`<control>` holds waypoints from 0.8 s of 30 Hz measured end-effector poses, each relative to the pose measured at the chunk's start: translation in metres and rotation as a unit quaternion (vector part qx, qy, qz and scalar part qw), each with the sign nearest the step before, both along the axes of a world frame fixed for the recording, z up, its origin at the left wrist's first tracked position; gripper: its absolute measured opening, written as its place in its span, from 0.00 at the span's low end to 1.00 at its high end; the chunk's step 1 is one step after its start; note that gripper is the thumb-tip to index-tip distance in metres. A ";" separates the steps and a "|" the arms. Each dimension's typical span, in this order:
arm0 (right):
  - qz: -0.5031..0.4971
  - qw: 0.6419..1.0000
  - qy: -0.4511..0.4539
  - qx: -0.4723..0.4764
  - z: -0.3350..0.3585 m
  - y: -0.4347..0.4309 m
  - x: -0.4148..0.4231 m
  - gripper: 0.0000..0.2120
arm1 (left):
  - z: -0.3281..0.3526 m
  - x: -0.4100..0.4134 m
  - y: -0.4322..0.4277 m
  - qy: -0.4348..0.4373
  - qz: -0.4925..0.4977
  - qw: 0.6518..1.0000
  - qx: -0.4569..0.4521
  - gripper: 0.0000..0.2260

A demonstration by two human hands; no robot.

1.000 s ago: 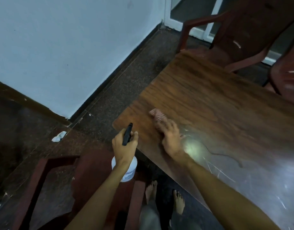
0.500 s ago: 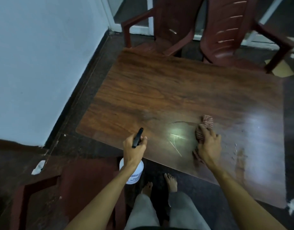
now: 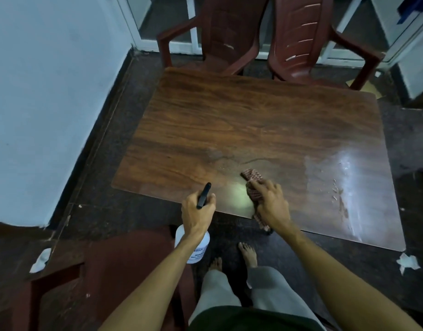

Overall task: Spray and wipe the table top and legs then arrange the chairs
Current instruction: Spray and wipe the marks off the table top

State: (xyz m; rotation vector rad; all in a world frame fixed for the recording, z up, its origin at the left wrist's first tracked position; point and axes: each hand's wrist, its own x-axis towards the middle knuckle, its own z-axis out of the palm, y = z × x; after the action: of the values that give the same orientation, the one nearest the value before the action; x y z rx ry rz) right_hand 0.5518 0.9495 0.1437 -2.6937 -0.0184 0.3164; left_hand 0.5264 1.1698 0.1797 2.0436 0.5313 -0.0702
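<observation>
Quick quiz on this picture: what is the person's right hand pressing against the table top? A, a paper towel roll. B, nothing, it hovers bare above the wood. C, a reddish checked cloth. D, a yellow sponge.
C: the right hand lies on a reddish checked cloth near the front edge of the table, while the left hand holds the spray bottle in front of the table's edge.

- My left hand (image 3: 198,214) holds the spray bottle (image 3: 193,244) just off the table's (image 3: 253,120) near edge.
- Right of it, my right hand (image 3: 272,206) presses the cloth (image 3: 253,185) onto the tabletop near that edge.
- Two chairs (image 3: 299,37) stand side by side behind the table.
- A third chair (image 3: 124,256) sits before it, to my left.
</observation>
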 end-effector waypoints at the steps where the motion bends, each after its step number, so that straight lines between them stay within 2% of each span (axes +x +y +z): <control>1: -0.055 0.998 -0.004 0.008 -0.001 0.003 0.002 0.36 | -0.001 -0.002 0.009 -0.003 0.008 1.000 -0.002 0.18; 3: -0.150 0.989 -0.003 -0.004 -0.002 0.013 0.007 0.35 | -0.002 -0.006 0.024 -0.008 0.026 1.000 -0.001 0.13; 4: -0.149 0.989 -0.004 -0.013 -0.001 0.029 0.009 0.36 | -0.002 -0.008 0.032 -0.014 0.038 0.999 -0.002 0.11; 5: -0.108 0.994 -0.009 -0.008 0.000 0.052 0.010 0.38 | -0.002 -0.010 0.039 -0.021 0.050 0.999 0.002 0.11; 7: 0.042 0.999 -0.021 0.015 -0.002 0.104 0.006 0.42 | -0.003 -0.013 0.049 -0.033 0.063 0.997 0.016 0.11; 9: 0.165 0.986 -0.022 0.012 -0.011 0.136 0.002 0.43 | -0.003 -0.016 0.059 -0.036 0.070 0.997 0.025 0.11; 10: 0.179 0.983 -0.025 0.017 -0.012 0.139 0.004 0.42 | -0.001 -0.016 0.064 -0.038 0.073 0.996 0.029 0.11; 14: 0.025 0.999 -0.025 0.012 -0.013 0.122 0.026 0.40 | -0.002 -0.016 0.080 -0.043 0.094 0.994 0.038 0.14; 15: 0.031 0.999 -0.024 0.001 -0.011 0.130 0.029 0.40 | -0.002 -0.016 0.081 -0.044 0.097 0.994 0.040 0.14; 19: 0.239 0.970 -0.035 0.007 -0.006 0.182 0.017 0.43 | -0.005 -0.018 0.085 -0.038 0.088 0.994 0.051 0.10; 20: 0.252 0.967 -0.038 0.009 -0.010 0.180 0.013 0.43 | -0.004 -0.018 0.084 -0.037 0.084 0.994 0.052 0.09; 22: 0.194 0.979 -0.062 0.021 -0.014 0.150 0.010 0.43 | -0.002 -0.018 0.081 -0.040 0.080 0.995 0.047 0.10; 24: 0.075 0.994 -0.073 0.008 -0.020 0.095 0.006 0.40 | 0.000 -0.016 0.074 -0.041 0.069 0.996 0.034 0.11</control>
State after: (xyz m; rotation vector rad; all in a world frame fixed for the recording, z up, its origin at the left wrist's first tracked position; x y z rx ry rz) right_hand 0.5581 1.0449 0.1237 -2.6991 -0.2679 0.1615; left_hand 0.5105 1.2435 0.1799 2.0594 0.6299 0.1155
